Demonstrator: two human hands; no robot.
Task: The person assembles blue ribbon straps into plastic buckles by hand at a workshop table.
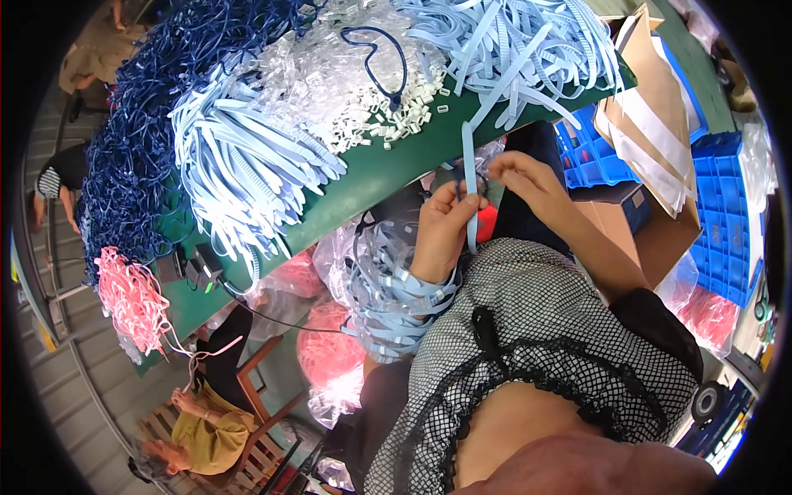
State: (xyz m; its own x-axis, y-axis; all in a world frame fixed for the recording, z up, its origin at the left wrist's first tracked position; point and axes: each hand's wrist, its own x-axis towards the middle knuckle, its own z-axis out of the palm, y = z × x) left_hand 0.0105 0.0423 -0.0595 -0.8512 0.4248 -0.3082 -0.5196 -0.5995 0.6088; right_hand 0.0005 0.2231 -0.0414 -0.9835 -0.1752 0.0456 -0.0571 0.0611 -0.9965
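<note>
My left hand [445, 227] grips a light blue flat strap [470, 177] that stands upright between both hands. My right hand [528, 181] pinches a thin dark blue cord at the strap's upper part, just below the edge of the green table [371, 177]. A bundle of finished light blue straps [388, 297] hangs looped over my left wrist. On the table lie heaps of light blue straps [239, 157], clear plastic clips [346, 82] and dark blue cords [132, 132].
A pink strap bundle [132, 297] lies at the table's left end. Another person in a yellow top [206, 429] sits at lower left. Blue crates [726, 223] and cardboard boxes [652, 107] stand at right. Clear bags of pink straps [330, 346] sit beneath the table.
</note>
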